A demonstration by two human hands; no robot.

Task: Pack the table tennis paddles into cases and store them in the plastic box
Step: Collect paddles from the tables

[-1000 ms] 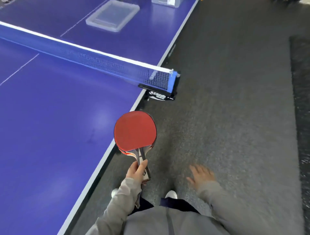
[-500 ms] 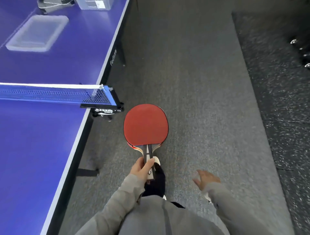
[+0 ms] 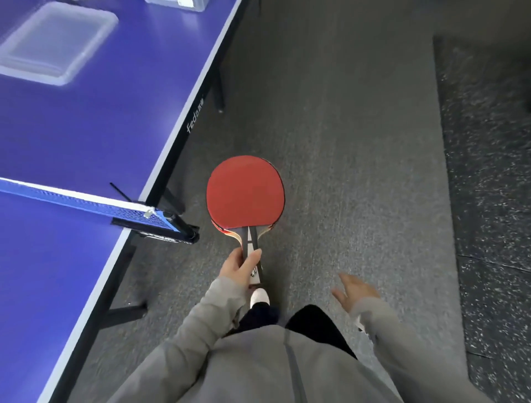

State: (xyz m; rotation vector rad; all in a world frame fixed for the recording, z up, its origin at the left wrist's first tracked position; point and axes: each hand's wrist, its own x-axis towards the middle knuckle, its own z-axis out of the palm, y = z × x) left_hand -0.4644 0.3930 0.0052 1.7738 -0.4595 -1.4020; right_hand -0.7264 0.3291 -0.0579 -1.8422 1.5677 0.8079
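The left hand (image 3: 242,266) keeps its grip curled round the handle of the red-rubbered wooden table tennis paddle (image 3: 245,191), carried flat over the grey carpet floor (image 3: 344,143) just beside the blue tabletop (image 3: 100,129). The right hand (image 3: 357,290) swings free, fingers spread, holding nothing. Within the last second the blue net (image 3: 71,198) has slid from ahead of the paddle to level with it, and the shallow clear plastic tray (image 3: 54,43) and clear plastic box (image 3: 184,3) have drawn nearer. This is likely a carry toward packing, with no case visible.

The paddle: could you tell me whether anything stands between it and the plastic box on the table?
Nothing visible does. The left hand holds the paddle over open carpet; the net clamp juts out to its left, clear of the line to the plastic box.
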